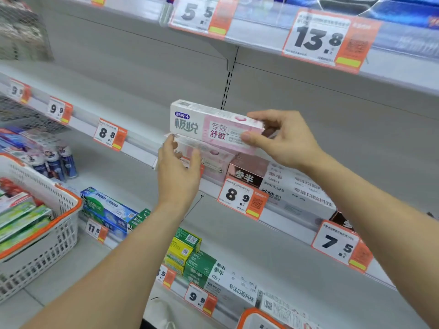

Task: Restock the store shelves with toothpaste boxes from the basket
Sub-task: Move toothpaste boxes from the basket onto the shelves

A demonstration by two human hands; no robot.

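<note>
Up close, right hand (282,136) pinched a pink toothpaste box (209,125), left hand (179,172) gripped a second box (209,151) just beneath it, basket (59,224) well left.

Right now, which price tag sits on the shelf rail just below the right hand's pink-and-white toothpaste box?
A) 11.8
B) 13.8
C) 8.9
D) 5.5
C: the 8.9 price tag hangs on the shelf rail just below the pink-and-white toothpaste box that the right hand pinches; the other tags sit on other shelves.
</note>
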